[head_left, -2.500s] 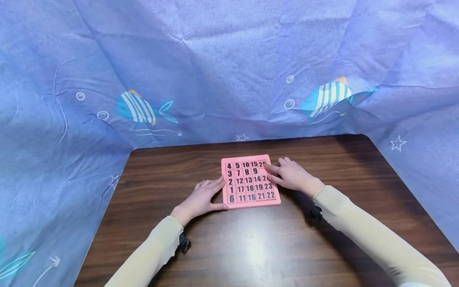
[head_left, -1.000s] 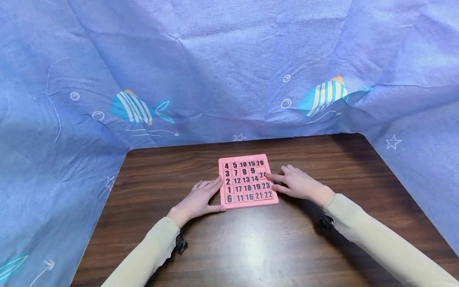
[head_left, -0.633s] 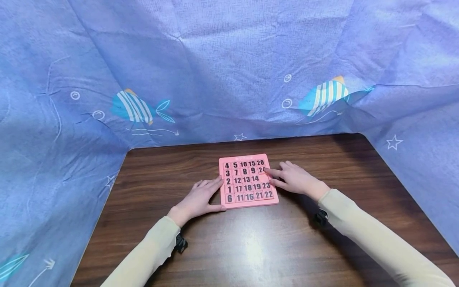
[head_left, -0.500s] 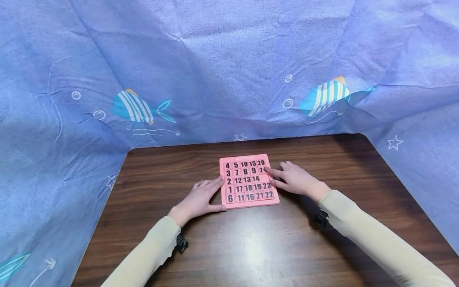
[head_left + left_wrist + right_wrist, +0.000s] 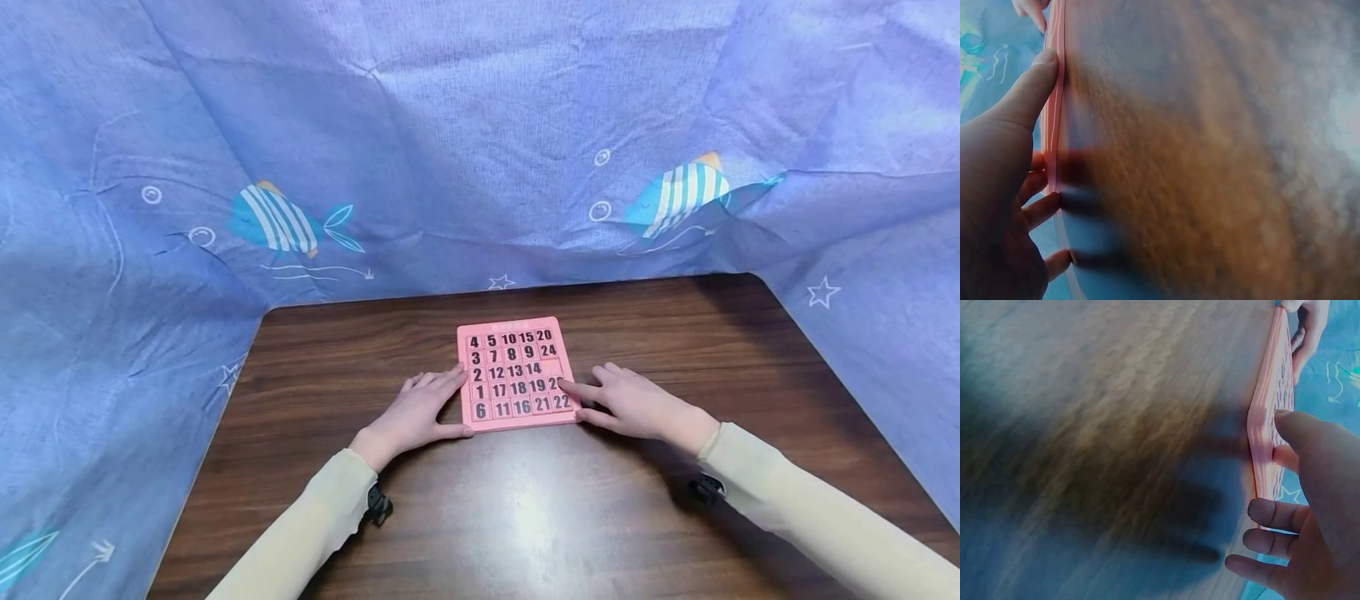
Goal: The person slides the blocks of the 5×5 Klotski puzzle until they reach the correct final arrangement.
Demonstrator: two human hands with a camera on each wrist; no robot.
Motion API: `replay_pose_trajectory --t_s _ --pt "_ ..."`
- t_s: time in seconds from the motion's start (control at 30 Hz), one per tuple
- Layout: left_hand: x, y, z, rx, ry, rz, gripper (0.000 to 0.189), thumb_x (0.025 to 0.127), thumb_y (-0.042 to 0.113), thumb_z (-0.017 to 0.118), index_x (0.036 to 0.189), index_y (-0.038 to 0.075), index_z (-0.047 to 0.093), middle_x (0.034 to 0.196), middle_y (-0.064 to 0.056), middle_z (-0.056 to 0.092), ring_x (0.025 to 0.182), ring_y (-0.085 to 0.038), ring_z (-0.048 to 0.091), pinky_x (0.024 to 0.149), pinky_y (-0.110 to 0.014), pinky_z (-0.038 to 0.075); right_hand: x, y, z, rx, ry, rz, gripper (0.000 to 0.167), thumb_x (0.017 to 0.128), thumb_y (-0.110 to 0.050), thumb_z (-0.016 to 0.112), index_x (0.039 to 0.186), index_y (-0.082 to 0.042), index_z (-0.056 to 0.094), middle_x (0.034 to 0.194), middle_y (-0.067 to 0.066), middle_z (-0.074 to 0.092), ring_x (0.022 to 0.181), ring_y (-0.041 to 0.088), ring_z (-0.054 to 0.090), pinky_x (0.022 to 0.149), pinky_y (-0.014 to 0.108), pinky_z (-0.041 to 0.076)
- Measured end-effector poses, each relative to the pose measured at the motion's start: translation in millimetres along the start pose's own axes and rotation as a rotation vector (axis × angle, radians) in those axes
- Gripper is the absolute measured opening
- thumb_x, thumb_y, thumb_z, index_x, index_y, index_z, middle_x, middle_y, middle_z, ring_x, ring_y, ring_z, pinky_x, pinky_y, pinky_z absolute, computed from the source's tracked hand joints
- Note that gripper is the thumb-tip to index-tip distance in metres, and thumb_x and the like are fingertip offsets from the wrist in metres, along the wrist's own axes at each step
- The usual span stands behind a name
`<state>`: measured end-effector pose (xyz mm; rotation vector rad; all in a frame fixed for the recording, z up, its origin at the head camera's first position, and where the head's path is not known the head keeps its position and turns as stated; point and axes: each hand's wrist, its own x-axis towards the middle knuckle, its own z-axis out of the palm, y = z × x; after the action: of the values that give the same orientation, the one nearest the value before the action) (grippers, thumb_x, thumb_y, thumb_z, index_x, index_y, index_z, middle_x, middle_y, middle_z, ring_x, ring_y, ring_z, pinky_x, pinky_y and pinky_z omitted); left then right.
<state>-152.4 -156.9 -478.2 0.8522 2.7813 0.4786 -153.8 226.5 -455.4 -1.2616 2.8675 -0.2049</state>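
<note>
A pink number slide puzzle point(image 5: 517, 323) lies flat on the table in the head view. Tile 24 point(image 5: 549, 351) sits in the second row at the right, with a vacant slot just below it. My right hand point(image 5: 637, 404) touches the tile under that slot with its index fingertip, partly covering the number. Its thumb is at the board's right edge. My left hand point(image 5: 412, 417) rests against the left side, fingers extended along the edge and thumb at the near left corner. In the left wrist view, the thumb point(image 5: 1035, 81) presses on the board's side.
The board lies on a dark brown wooden table point(image 5: 345, 342) with rounded far corners. A blue cloth point(image 5: 465, 150) printed with fish and stars hangs behind and beside it. Each wrist wears a black camera strap point(image 5: 378, 504).
Tile 24 has slid from the third row up to the second, leaving the slot below it. My right hand has since moved down to the tile beneath. The left hand stays put.
</note>
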Motion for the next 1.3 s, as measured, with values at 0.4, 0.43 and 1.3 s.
replay_pose_trajectory --t_s 0.4,0.43,1.3 --pt "1.5 0.8 -0.8 -0.005 -0.014 -0.011 0.096 0.091 0.065 0.069 0.164 0.013 0.035 0.171 -0.006 0.027 0.151 -0.031 0.036 0.122 -0.062 0.023 4.6 8 1 0.009 0.001 0.018 0.047 0.102 -0.037 0.067 0.147 -0.022 0.063 0.088 0.000 0.050 0.077 0.017 0.043 0.069 0.037 0.042" --pt "1.6 0.7 -0.8 -0.003 -0.015 -0.011 0.096 0.091 0.065 0.069 0.164 0.013 0.034 0.171 -0.006 0.027 0.151 -0.031 0.036 0.122 -0.062 0.023 6.1 8 0 0.007 0.002 0.018 0.047 0.102 -0.037 0.067 0.147 -0.022 0.064 0.088 0.000 0.050 0.077 0.018 0.043 0.069 0.037 0.042" --pt "-0.1 0.9 -0.2 -0.001 -0.006 -0.004 0.098 0.091 0.065 0.069 0.165 0.012 0.032 0.171 -0.006 0.027 0.151 -0.032 0.035 0.122 -0.063 0.021 0.8 -5 -4 -0.021 0.006 -0.016 0.048 0.100 -0.037 0.069 0.146 -0.021 0.064 0.085 0.000 0.051 0.073 0.017 0.042 0.066 0.036 0.042"
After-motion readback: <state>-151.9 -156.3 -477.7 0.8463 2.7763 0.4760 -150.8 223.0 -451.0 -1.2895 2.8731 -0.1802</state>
